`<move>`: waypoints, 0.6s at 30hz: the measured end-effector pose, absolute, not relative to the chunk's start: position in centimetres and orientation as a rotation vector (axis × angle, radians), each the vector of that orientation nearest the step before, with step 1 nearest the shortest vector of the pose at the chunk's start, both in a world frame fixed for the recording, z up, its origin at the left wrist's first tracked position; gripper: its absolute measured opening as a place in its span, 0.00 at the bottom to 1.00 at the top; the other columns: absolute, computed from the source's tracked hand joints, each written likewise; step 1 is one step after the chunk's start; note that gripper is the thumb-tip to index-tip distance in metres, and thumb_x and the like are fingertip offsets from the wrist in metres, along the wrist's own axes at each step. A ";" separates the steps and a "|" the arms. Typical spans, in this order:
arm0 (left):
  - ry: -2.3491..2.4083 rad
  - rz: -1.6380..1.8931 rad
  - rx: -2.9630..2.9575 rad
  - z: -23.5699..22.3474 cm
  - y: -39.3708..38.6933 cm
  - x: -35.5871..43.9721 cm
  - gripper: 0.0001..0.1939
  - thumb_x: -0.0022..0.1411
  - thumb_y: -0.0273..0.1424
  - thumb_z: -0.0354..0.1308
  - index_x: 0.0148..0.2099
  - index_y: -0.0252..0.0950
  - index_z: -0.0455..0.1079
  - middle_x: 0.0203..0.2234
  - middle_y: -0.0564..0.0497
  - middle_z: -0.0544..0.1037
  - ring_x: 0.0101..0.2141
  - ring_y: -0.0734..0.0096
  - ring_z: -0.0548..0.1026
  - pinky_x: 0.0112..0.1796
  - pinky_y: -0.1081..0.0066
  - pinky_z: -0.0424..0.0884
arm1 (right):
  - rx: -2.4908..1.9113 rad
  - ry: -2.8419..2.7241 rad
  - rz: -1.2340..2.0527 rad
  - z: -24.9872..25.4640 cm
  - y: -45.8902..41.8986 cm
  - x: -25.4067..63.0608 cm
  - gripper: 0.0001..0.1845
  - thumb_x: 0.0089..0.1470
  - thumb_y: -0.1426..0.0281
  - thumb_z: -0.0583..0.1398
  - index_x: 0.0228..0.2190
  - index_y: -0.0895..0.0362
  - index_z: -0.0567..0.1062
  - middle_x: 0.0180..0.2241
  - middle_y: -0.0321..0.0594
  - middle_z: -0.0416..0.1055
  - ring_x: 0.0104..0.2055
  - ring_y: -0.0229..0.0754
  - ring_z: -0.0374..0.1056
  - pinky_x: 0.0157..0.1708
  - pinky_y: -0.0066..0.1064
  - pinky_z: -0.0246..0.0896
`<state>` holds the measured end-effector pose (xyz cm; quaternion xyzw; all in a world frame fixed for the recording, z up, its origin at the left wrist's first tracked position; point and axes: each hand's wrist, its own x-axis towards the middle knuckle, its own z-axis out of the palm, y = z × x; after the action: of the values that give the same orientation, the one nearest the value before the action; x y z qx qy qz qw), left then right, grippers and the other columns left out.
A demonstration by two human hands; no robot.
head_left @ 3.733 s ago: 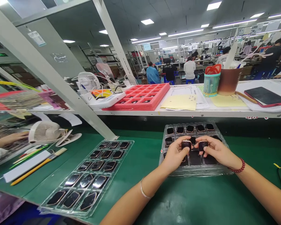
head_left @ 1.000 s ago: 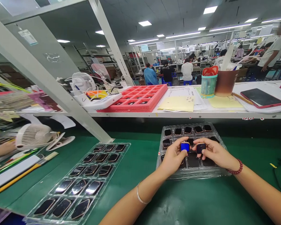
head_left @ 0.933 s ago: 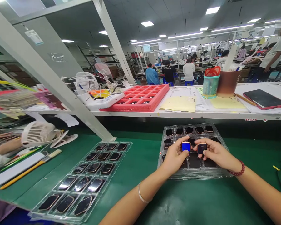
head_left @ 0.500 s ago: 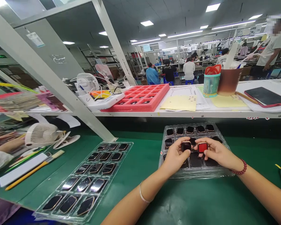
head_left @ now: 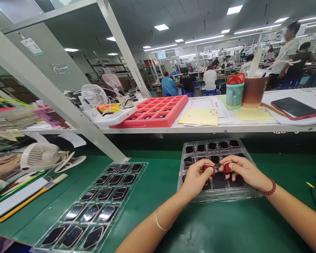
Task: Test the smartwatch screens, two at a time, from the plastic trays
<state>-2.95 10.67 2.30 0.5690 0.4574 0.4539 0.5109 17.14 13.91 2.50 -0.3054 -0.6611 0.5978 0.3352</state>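
Observation:
My left hand (head_left: 198,177) pinches a smartwatch body with a lit red screen (head_left: 208,168), thumb across its front. A second smartwatch body (head_left: 228,167), also glowing red with a small green spot, is gripped in my right hand (head_left: 244,172). Both are held side by side over a stack of clear plastic trays (head_left: 218,198). Dark square watch faces (head_left: 212,146) fill the visible pockets of its top tray, and my hands hide some of them. To the left lies another clear tray (head_left: 133,200) with rows of dark watch faces.
A shelf edge (head_left: 200,130) runs behind the trays, carrying a red foam tray (head_left: 171,121), papers, a brown cup (head_left: 254,91) and a phone (head_left: 296,107). At left are a white fan (head_left: 39,156), a brush (head_left: 28,202) and another person's hand (head_left: 5,167).
The left watch's screen has turned from dark to red. A green spot now shows by the right watch, which is tilted more. The view has shifted slightly.

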 end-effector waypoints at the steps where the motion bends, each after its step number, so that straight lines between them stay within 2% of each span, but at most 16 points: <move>1: 1.100 1.086 1.371 2.3 10.7 -3.0 0.13 0.56 0.37 0.57 0.39 0.32 0.68 0.28 0.48 0.75 0.24 0.76 0.70 0.27 0.75 0.66 | -0.796 -1.727 1.554 2.5 13.9 17.2 0.14 0.58 0.63 0.54 0.41 0.57 0.72 0.36 0.44 0.74 0.30 0.38 0.71 0.24 0.27 0.66; 6: 1.072 1.126 1.361 2.4 10.7 -2.9 0.15 0.57 0.39 0.55 0.41 0.32 0.68 0.30 0.47 0.76 0.25 0.76 0.71 0.25 0.76 0.66 | -0.817 -1.740 1.524 2.4 13.9 17.3 0.12 0.56 0.63 0.57 0.38 0.57 0.72 0.33 0.42 0.75 0.27 0.36 0.69 0.23 0.26 0.64; 12: 1.112 1.110 1.326 2.2 10.9 -2.9 0.18 0.58 0.39 0.53 0.46 0.32 0.66 0.32 0.46 0.76 0.26 0.75 0.72 0.19 0.79 0.60 | -0.842 -1.722 1.533 2.2 13.8 17.3 0.11 0.56 0.64 0.57 0.39 0.57 0.70 0.31 0.39 0.74 0.24 0.33 0.67 0.23 0.25 0.63; 18: 1.109 1.125 1.357 2.3 10.8 -2.8 0.16 0.58 0.34 0.54 0.47 0.34 0.66 0.35 0.47 0.76 0.28 0.74 0.72 0.24 0.78 0.64 | -0.823 -1.726 1.539 2.0 14.0 17.3 0.10 0.55 0.67 0.57 0.40 0.56 0.69 0.33 0.39 0.73 0.26 0.33 0.66 0.24 0.26 0.64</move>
<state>-2.81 10.76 2.27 0.5623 0.4595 0.4662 0.5053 17.28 14.00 2.01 -0.3156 -0.6621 0.5903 0.3371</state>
